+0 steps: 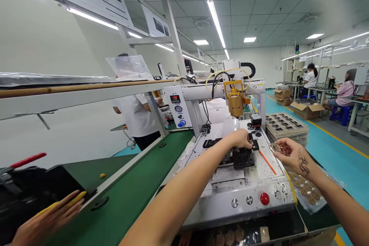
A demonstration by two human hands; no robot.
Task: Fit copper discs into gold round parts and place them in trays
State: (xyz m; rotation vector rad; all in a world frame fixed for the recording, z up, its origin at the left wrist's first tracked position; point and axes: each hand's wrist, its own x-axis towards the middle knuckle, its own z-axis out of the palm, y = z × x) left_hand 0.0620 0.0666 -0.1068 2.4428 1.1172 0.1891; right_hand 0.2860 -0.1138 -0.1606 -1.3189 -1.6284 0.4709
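1. On the machine bed at centre frame, the left hand [241, 138] is seen reaching across from 7 o'clock; its fingers are pinched onto a small part [255, 145] at the black fixture [243, 157].
2. The fixture is found seated on the white bed [245, 178], directly beneath the left hand; a second black block [211, 143] lies at its 10 o'clock.
3. The right hand [291, 154] is held at 3 o'clock of the fixture, off the bed edge, with a small clear disc [275, 147] gripped between its fingertips.
4. An orange stick [266, 162] is laid on the bed between the two hands, slanted toward 4 o'clock.
5. A gold nozzle head [235, 102] is hung at 12 o'clock of the left hand, well above the fixture.
6. A red button [264, 198] and silver buttons are set along the front panel at 6 o'clock.
7. A bag of brown discs [307, 194] is noted under the right forearm, at 4 o'clock.
8. Stacked trays [285, 125] are seen at 2 o'clock, beyond the right hand.
9. A green belt [127, 196] is run along 9 o'clock; a co-worker's hand [49, 219] with yellow fingertips is rested at its near end on a black object.
10. A standing person in white [135, 111] is noted at 10 o'clock behind the belt.
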